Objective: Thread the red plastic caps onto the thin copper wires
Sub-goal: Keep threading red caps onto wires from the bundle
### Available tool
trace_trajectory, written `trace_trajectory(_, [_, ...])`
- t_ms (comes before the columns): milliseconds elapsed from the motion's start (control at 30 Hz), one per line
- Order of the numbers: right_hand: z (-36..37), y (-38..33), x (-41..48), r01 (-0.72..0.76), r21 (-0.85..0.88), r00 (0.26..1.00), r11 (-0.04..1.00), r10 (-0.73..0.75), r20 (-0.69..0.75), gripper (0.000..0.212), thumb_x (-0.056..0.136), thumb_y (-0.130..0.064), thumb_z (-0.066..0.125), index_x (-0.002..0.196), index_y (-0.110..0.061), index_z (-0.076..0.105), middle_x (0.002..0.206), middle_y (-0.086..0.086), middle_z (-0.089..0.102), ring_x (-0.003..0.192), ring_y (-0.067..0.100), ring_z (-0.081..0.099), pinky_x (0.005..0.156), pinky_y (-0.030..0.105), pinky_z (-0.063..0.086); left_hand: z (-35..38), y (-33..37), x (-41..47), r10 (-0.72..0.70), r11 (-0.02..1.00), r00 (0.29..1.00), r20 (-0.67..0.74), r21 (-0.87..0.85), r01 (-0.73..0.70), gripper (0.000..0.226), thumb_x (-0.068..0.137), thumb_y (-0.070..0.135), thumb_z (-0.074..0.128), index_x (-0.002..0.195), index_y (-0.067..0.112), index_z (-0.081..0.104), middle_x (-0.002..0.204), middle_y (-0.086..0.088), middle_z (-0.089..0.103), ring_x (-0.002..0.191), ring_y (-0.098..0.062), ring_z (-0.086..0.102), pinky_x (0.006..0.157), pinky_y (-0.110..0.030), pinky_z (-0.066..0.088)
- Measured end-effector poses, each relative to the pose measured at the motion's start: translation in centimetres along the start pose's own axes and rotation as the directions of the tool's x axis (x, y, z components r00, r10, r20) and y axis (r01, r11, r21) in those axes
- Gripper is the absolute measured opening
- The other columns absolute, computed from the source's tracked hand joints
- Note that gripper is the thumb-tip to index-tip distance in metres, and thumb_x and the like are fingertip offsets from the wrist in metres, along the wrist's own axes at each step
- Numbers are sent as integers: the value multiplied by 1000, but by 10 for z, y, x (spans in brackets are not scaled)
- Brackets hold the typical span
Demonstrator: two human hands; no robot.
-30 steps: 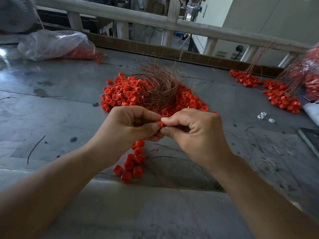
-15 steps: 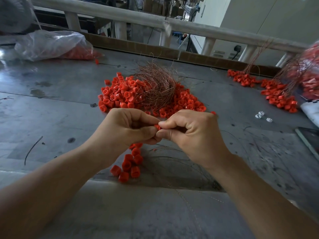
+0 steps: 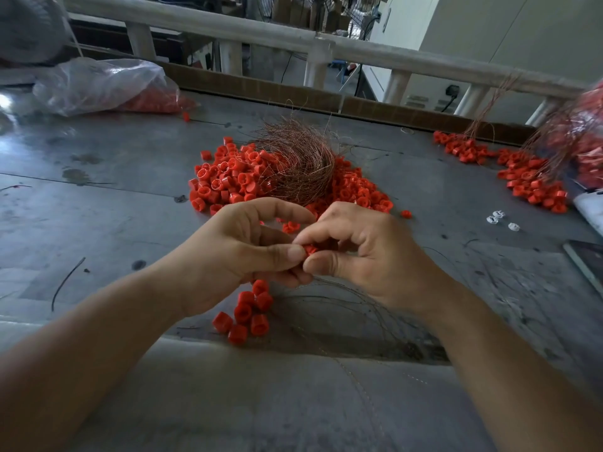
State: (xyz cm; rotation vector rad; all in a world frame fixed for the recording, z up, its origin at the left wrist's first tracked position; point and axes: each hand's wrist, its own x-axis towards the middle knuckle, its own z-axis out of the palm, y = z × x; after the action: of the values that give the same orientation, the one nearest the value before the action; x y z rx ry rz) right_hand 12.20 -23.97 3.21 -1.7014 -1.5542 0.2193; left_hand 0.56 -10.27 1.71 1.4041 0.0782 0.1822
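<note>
Far left: a clear plastic bag (image 3: pixel 98 84) holding red caps is laid on the grey table (image 3: pixel 98 223). Left of centre: a loose heap of red caps (image 3: pixel 225 181) is spread on the table, and a curved bundle of copper wires (image 3: pixel 300 164) is laid on its middle. Nearer the viewer, the left hand (image 3: pixel 241 256) is raised above the table with its fingers curled; its thumb tip is pressed against a single red cap (image 3: pixel 310 249). Below this hand, a small cluster of caps (image 3: pixel 248 314) is seen at the table's near edge. The same single cap is pinched from the other side between the thumb and forefinger of the right hand (image 3: pixel 368 256), so that it is held between both hands, nearer than the heap. Thin wire strands (image 3: pixel 342 298) are seen trailing beneath the right hand; whether one passes through the cap cannot be told. Further right: three small white pieces (image 3: pixel 499 218) are seen on the table, and beyond them a second group of caps (image 3: pixel 528 184) with wires rising from it.
</note>
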Motion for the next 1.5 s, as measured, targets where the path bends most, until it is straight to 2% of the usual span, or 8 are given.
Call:
trace_trajectory(133, [4,-1,1,28,-80,999,996,-31,-30,18,79,-21,61,88,-6,66,80,-13,49,74,-3,49,71,10,39,3,1,-2,69,998,997,25,7,-69,47,63,29,79,106,18,63,76,-13,71,70,-23,70,59,-22,54])
trace_trajectory(333, [9,-2,-2,59,-184,998,981,-65,-25,11,83,-11,58,86,-1,62,81,-5,45,72,6,47,65,19,43,8,-3,-2,165,972,986,-31,177,-157,59,59,21,77,112,24,52,74,-13,70,67,-20,68,59,-22,52])
trace_trajectory(467, [11,-3,-2,77,-204,995,976,-87,-39,11,81,-11,59,82,0,62,80,-6,44,70,2,43,65,12,38,8,-3,-3,176,974,984,-11,150,-173,58,61,19,73,115,21,50,71,-10,70,64,-17,68,58,-20,52])
trace_trajectory(900, [18,-3,-6,80,-223,987,972,-109,-121,2,78,-3,62,80,-3,62,81,-8,46,71,3,44,65,11,37,7,-2,-6,180,976,983,32,118,-183,51,66,16,67,114,21,50,72,-11,69,64,-16,68,59,-22,53])
trace_trajectory(1033, [15,-2,-4,97,-149,984,984,-117,-132,4,80,-7,63,84,-4,63,81,-5,49,72,4,47,66,14,41,5,-1,-4,162,985,987,-1,67,-162,55,64,14,71,115,21,51,73,-12,69,65,-20,68,58,-23,54])
trace_trajectory(1133, [12,0,-3,104,-117,978,988,-123,-171,10,79,-15,66,83,-6,66,79,-6,49,71,-1,47,66,12,40,2,0,-4,148,989,989,19,9,-148,58,62,23,83,113,25,57,78,-13,70,70,-24,68,62,-25,54])
trace_trajectory(1300, [11,2,-3,123,-115,967,986,-145,-209,16,75,-15,70,88,-5,68,80,-3,54,73,-5,48,67,9,41,2,3,-3,133,991,991,34,-6,-133,49,59,34,83,105,29,66,81,-8,71,74,-22,69,62,-24,54])
trace_trajectory(1500, [8,1,-2,83,-96,971,992,-102,-214,33,72,-26,70,100,-8,66,86,-3,57,77,5,56,68,15,47,-3,7,-2,162,986,986,-37,-39,-164,50,54,39,84,101,26,69,83,-11,71,72,-21,68,57,-25,54])
